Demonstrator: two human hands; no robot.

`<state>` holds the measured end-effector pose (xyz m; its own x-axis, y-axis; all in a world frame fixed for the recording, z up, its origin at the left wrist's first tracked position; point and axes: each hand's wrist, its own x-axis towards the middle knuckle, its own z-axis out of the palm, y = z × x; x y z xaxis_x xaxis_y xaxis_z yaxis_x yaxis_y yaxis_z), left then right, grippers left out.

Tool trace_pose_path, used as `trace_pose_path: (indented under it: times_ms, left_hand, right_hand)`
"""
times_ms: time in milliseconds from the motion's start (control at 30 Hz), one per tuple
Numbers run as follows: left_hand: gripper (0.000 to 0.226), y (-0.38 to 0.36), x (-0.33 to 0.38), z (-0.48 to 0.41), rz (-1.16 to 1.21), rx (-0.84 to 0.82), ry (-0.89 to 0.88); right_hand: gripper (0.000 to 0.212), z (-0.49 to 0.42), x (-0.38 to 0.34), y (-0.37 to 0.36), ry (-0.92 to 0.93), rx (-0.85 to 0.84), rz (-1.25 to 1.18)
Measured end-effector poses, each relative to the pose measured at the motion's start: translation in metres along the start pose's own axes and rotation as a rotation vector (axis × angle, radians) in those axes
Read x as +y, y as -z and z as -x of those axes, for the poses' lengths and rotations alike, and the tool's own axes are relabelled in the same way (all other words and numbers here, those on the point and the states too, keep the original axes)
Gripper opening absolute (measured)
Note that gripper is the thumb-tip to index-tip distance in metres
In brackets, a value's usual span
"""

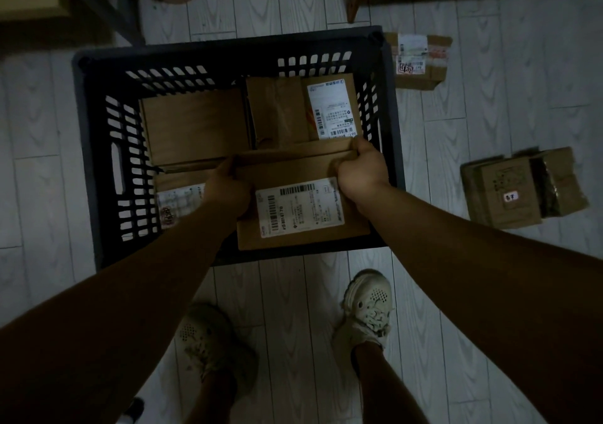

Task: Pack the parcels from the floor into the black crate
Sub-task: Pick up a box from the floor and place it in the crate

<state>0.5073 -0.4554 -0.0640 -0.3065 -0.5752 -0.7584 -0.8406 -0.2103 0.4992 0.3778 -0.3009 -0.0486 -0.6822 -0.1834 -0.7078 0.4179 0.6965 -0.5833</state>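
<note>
Seen from the head camera looking straight down in dim light, a person stands over a black crate (pixel 85 162) with slotted walls that sits on a pale wood-grain floor (pixel 489 97). Both bare arms reach down into it and hold a flat, rectangular, brown cardboard parcel (pixel 290 170). A large white shipping label (pixel 300 206) with barcodes covers much of the parcel's top face. The parcel lies roughly level over the near right part of the crate, and its near edge overlaps the crate's near rim. Whether it already rests on something below cannot be told. The left hand (pixel 228 188) grips the parcel's far left part, fingers curled over the edge. The right hand (pixel 360 169) grips the far right corner, fingers wrapped over the far edge and thumb on top. The parcel spans the space between the two hands and reaches back toward the person. Inside the crate, a plain brown box (pixel 195 126) lies at the far left. A labelled brown box (pixel 293 110) lies just beside it at the far right. A third labelled box (pixel 177 201) lies at the near left, partly hidden under the left forearm. On the floor, a small taped parcel (pixel 417 61) sits just beside the crate's far right corner. Another brown parcel with a small pale sticker (pixel 509 191) lies farther right, apart from the crate. Two pale perforated shoes, the left shoe (pixel 208 342) and the right shoe (pixel 367 309), stand just in front of the crate.
</note>
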Motion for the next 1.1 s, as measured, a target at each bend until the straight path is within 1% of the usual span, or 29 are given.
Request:
trace_pose_path:
  times_ms: [133, 300, 367, 467, 567, 600, 700, 767, 867, 967, 1033, 1100]
  left_hand:
    - [0.050, 0.004, -0.002, -0.002, 0.015, -0.020, -0.014]
    - [0.053, 0.015, 0.000, -0.016, -0.022, -0.092, -0.039]
    - [0.050, 0.016, -0.002, -0.015, -0.013, -0.111, -0.005]
    - [0.047, 0.013, -0.005, -0.015, 0.049, -0.111, 0.071]
    - [0.051, 0.013, -0.001, -0.016, 0.081, -0.128, 0.095]
    - [0.052, 0.014, 0.000, -0.016, 0.082, -0.129, 0.092]
    - [0.050, 0.013, 0.000, -0.015, 0.070, -0.098, 0.061]
    - [0.058, 0.013, -0.001, -0.014, 0.049, -0.106, 0.041]
    - [0.064, 0.018, 0.003, -0.014, 0.044, -0.187, 0.027]
    - [0.055, 0.021, 0.009, -0.014, 0.107, -0.190, 0.037]
    - [0.043, 0.021, 0.012, -0.016, 0.177, -0.156, 0.056]
    - [0.036, 0.021, 0.015, -0.017, 0.183, -0.121, 0.064]
  right_hand:
    - [0.045, -0.002, -0.001, -0.003, 0.017, -0.021, 0.019]
    - [0.055, -0.001, -0.001, -0.007, -0.051, -0.086, -0.053]
    - [0.049, 0.000, 0.003, -0.006, -0.028, -0.087, -0.079]
    - [0.038, 0.002, 0.007, -0.006, -0.022, -0.059, -0.212]
    - [0.047, 0.001, 0.007, -0.007, 0.015, -0.018, -0.129]
    - [0.046, 0.001, 0.007, -0.007, 0.022, -0.006, -0.134]
    - [0.030, 0.005, 0.002, -0.007, 0.011, 0.037, -0.203]
    - [0.036, 0.003, 0.002, -0.008, 0.016, 0.056, -0.191]
    - [0.039, 0.000, 0.002, -0.009, 0.015, 0.050, -0.168]
    - [0.026, -0.002, 0.004, -0.008, -0.008, 0.034, -0.187]
    - [0.016, -0.002, 0.003, -0.008, -0.020, 0.013, -0.243]
    - [0.007, -0.003, 0.000, -0.009, -0.029, 0.001, -0.293]
